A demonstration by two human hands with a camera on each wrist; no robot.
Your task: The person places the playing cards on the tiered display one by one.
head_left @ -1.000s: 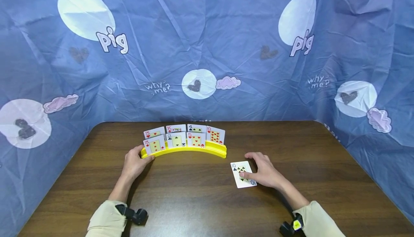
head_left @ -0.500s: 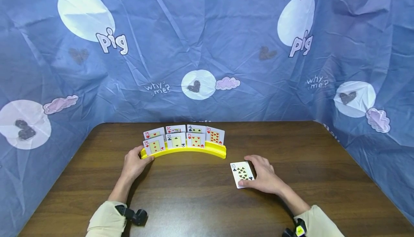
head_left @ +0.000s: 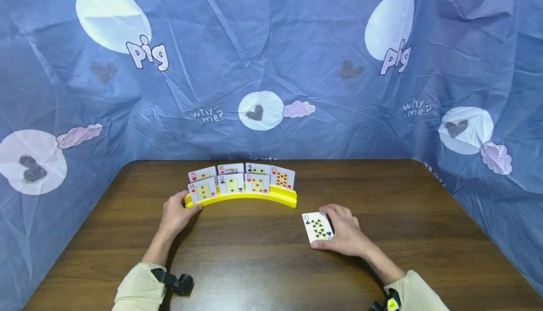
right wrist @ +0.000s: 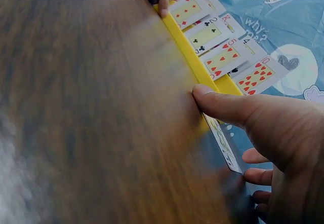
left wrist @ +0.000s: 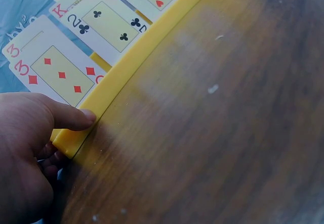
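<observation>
A curved yellow card holder (head_left: 250, 195) stands near the back of the table with two rows of playing cards upright in it. My left hand (head_left: 176, 214) grips its left end, thumb (left wrist: 81, 118) along the front and fingers behind. In the front row are the three of diamonds (head_left: 202, 191), two of clubs (head_left: 231, 184) and five of hearts (head_left: 257, 184). To the right of the holder, my right hand (head_left: 345, 231) holds the ten of clubs (head_left: 317, 226) by opposite edges, thumb at the near edge, fingertips at the far one. The card faces up, seen nearly edge-on in the right wrist view.
Behind the front row stand the three of hearts (head_left: 201, 174), a king (head_left: 230, 168), a four (head_left: 258, 168) and, at the right, the ten of hearts (head_left: 282, 177). Blue printed cloth (head_left: 271, 66) surrounds the brown wooden table (head_left: 246, 264) at the back and sides.
My right thumb has slid from the middle of the ten of clubs to its near edge, and the fingers have come to its far edge. The left hand and holder have stayed put.
</observation>
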